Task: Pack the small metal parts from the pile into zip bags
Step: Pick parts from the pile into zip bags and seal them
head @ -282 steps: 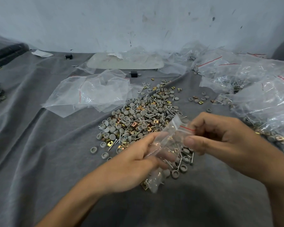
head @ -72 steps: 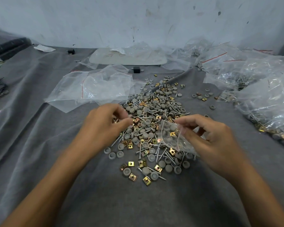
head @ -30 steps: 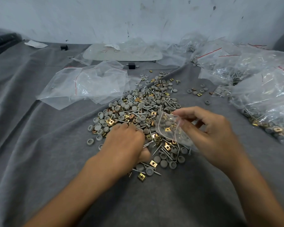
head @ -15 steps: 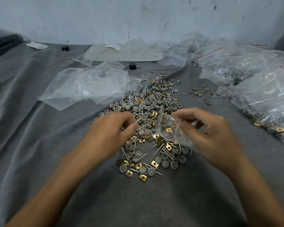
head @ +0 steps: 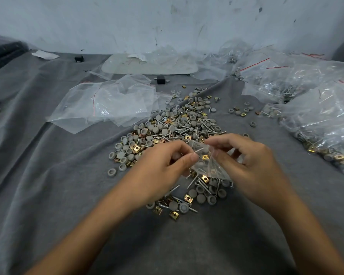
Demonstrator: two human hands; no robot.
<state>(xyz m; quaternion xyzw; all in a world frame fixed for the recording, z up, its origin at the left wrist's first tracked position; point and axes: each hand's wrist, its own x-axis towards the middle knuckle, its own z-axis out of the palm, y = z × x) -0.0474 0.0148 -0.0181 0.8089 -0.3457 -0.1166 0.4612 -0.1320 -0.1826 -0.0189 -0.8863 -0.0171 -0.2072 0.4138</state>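
Observation:
A pile of small parts (head: 173,132), grey caps, brass square nuts and screws, lies on the grey cloth (head: 48,185) in the middle. My right hand (head: 250,165) pinches the mouth of a small clear zip bag (head: 209,165) holding a few parts, just above the pile's near end. My left hand (head: 163,171) pinches a screw (head: 198,150) between thumb and fingers, its tip at the bag's opening. The near part of the pile is hidden under both hands.
Empty zip bags (head: 111,102) lie left of the pile. Filled bags (head: 316,108) are heaped at the right. A white flat board (head: 151,65) lies at the back near the wall. A small black block (head: 160,80) sits behind the pile.
My left hand rose from the pile with a screw and moved right to the bag's mouth. My right hand kept holding the bag in about the same place.

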